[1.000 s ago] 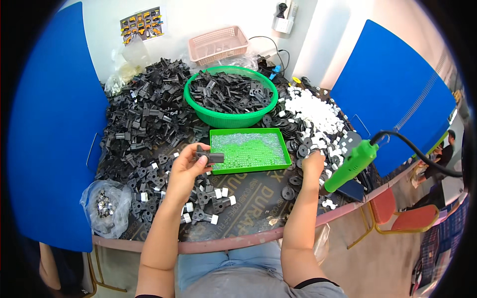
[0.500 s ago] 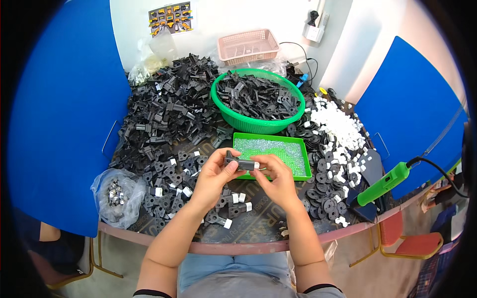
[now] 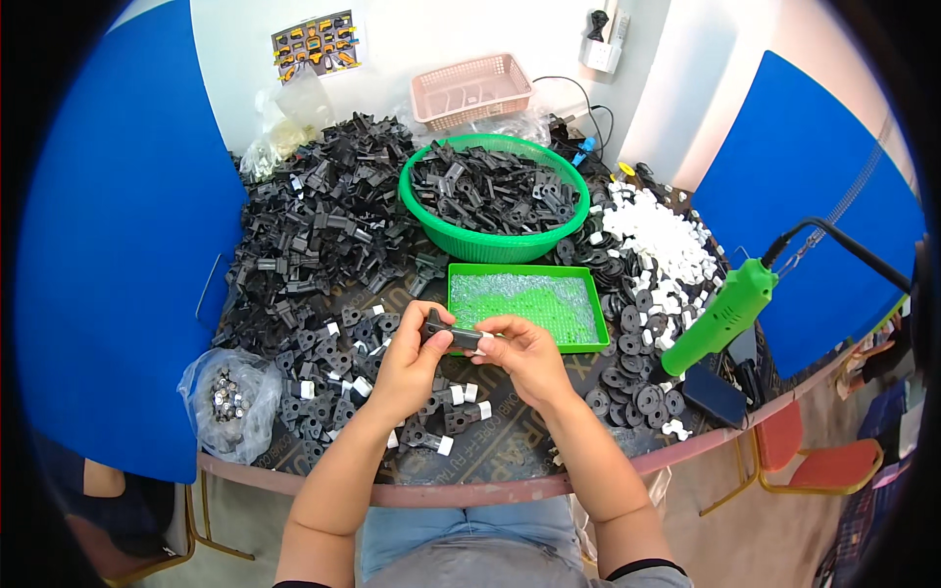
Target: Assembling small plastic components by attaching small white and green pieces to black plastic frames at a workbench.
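Black plastic part pinched between both hands, above worktop, just in front of flat green tray. Left hand closed around part's left end, thumb on top. Right hand holding right end with fingertips, small white piece there, hard to see. Step in hand, likely: fitting white piece onto black part. Next move needs steady push, both hands tight, piece lined up straight. Green basket of black parts behind tray. Green power tool hanging off to right, untouched.

Left hand and right hand meet, fingers pinched.
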Motion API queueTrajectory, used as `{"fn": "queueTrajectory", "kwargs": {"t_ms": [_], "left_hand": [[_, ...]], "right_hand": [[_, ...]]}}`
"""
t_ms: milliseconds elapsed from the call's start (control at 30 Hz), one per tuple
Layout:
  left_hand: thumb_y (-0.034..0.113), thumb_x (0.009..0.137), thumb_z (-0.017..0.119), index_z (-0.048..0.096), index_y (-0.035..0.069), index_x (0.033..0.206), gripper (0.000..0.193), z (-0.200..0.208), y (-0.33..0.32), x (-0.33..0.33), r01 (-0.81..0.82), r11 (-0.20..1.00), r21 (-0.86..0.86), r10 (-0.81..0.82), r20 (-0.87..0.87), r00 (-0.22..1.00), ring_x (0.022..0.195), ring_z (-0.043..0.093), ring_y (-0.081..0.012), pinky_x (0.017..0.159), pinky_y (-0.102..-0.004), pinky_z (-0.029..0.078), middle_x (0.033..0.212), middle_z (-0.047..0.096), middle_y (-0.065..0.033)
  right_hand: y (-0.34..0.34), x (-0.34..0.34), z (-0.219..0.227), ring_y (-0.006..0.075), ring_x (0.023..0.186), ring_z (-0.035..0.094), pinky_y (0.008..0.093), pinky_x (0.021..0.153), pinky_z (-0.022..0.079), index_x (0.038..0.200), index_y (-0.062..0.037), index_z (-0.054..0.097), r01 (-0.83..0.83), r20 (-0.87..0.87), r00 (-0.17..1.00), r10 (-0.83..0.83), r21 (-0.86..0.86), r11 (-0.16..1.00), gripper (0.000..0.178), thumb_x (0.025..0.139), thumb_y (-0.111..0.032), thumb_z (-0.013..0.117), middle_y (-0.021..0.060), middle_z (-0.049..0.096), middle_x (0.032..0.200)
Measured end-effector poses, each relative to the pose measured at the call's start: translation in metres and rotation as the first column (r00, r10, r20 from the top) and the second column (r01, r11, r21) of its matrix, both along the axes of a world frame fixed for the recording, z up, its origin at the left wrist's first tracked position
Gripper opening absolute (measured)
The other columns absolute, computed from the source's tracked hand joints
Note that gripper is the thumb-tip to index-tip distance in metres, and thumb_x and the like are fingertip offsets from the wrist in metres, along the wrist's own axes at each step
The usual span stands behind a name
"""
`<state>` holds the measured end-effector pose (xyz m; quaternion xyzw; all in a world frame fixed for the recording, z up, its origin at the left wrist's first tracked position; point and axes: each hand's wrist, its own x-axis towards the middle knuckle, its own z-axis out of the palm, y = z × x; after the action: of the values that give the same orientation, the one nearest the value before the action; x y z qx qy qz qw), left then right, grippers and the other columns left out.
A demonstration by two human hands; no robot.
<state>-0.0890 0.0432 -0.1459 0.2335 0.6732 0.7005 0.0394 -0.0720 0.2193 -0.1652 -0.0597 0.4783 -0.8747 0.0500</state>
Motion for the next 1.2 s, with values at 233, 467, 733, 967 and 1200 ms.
{"fn": "queueTrajectory", "kwargs": {"t_ms": [233,467,733,967,1200], "left_hand": [[0.008,0.093,0.045,0.042,0.004,0.105,0.013,0.003,0.007,0.007,-0.111,0.992,-0.058,0.107,-0.059,0.992,0.080,0.052,-0.0093,0.070,-0.0230,0.047,0.093,0.047,-0.0039],[0.001,0.091,0.042,0.039,0.002,0.100,0.010,-0.002,0.018,0.016,-0.195,0.973,-0.125,0.156,-0.272,0.950,0.064,0.048,-0.0111,0.058,-0.0250,0.041,0.083,0.044,-0.0054],[0.008,0.087,0.055,0.044,0.004,0.103,0.020,0.014,-0.016,-0.006,-0.066,0.973,-0.223,0.056,-0.053,0.997,0.085,0.050,-0.0151,0.077,-0.0274,0.041,0.090,0.052,-0.0063],[0.024,0.073,0.071,0.057,0.006,0.098,0.034,0.007,-0.092,-0.009,-0.300,0.482,-0.824,0.024,-0.329,0.944,0.096,0.047,-0.0312,0.086,-0.0380,0.038,0.095,0.052,-0.0148],[0.019,0.077,0.067,0.061,0.002,0.102,0.030,0.034,-0.147,-0.053,-0.582,0.306,-0.753,0.559,-0.353,0.750,0.085,0.061,-0.0311,0.076,-0.0403,0.047,0.089,0.063,-0.0165]], "right_hand": [[-0.004,-0.001,-0.009,0.0152,0.080,0.062,0.0274,0.075,0.052,0.098,0.0009,0.059,0.116,-0.077,0.990,-0.115,0.009,0.993,0.020,0.079,0.001,0.066,0.0084,0.063,0.090],[-0.004,0.007,-0.010,0.0149,0.079,0.062,0.0270,0.073,0.053,0.090,0.0001,0.058,0.158,-0.184,0.972,-0.143,0.068,0.985,0.017,0.077,0.005,0.066,0.0090,0.063,0.088],[0.015,-0.008,0.008,0.0189,0.082,0.063,0.0303,0.073,0.049,0.083,-0.0020,0.065,0.535,-0.392,0.845,-0.365,0.588,0.607,0.009,0.084,-0.010,0.062,0.0086,0.066,0.083],[0.162,-0.013,-0.025,0.0400,0.088,0.057,0.0463,0.079,0.044,0.091,-0.0026,0.061,0.110,-0.502,0.448,-0.740,0.852,-0.512,0.025,0.069,-0.013,0.060,0.0215,0.061,0.090],[0.210,-0.006,-0.049,0.0365,0.083,0.059,0.0405,0.075,0.046,0.090,-0.0044,0.062,0.131,-0.339,0.529,-0.778,0.938,-0.320,0.020,0.070,-0.007,0.057,0.0190,0.062,0.087]]}}
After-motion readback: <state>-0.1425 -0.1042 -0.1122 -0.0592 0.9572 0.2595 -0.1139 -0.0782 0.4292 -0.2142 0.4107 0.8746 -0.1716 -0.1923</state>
